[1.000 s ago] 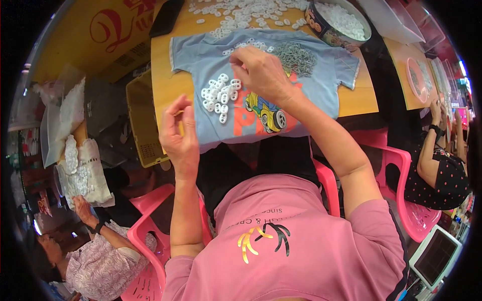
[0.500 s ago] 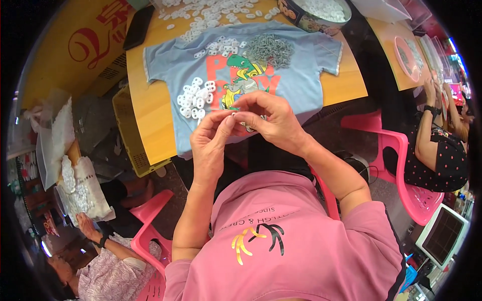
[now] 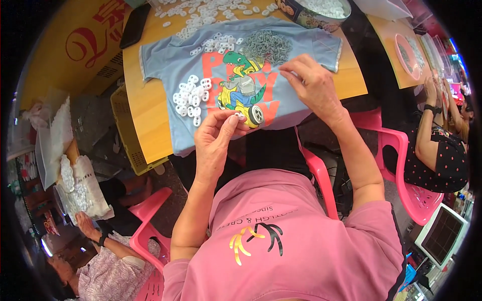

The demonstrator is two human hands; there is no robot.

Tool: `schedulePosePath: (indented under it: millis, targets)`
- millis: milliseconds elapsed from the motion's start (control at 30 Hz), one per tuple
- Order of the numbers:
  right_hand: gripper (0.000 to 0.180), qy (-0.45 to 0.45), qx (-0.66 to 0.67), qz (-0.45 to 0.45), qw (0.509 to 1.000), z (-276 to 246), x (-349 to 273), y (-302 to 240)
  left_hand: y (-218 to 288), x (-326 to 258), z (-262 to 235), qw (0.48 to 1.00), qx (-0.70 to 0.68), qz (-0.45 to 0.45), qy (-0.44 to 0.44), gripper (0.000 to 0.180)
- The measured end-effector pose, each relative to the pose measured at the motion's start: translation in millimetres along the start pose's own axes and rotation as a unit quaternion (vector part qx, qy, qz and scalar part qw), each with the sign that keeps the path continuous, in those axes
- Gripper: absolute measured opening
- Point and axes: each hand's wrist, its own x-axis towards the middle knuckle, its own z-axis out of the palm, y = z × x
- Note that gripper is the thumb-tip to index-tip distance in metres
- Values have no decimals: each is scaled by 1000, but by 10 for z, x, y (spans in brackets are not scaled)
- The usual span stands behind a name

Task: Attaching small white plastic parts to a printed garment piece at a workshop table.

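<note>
My left hand pinches a small white oval plastic piece with two holes between thumb and fingertips, over the table's near edge. My right hand hovers over the right side of a blue printed T-shirt. Its thumb and forefinger are slightly apart, with nothing visible between them. Just beyond those fingertips lies a heap of small grey screws. On the shirt's left side is a pile of white two-hole pieces, and a smaller group sits farther back beside the screws.
More white pieces are scattered at the table's far side. A round tin of white pieces stands back right, a dark phone back left. People sit at both sides on pink chairs. A yellow crate stands left.
My right hand has left the left hand and moved right and away toward the screw heap. My left hand stays nearly in place, and the white piece in it now shows. The shirt has shifted slightly left.
</note>
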Motion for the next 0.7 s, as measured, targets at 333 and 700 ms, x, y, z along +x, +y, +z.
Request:
schedulePosePath:
  millis: [333, 700]
  targets:
    - [10, -21, -57, -68, 996, 184, 59, -27, -8, -2, -5, 1000, 2, 6, 1, 17]
    - [14, -13, -64, -57, 996, 217, 112, 7, -13, -2, -15, 1000, 1, 6, -2, 16]
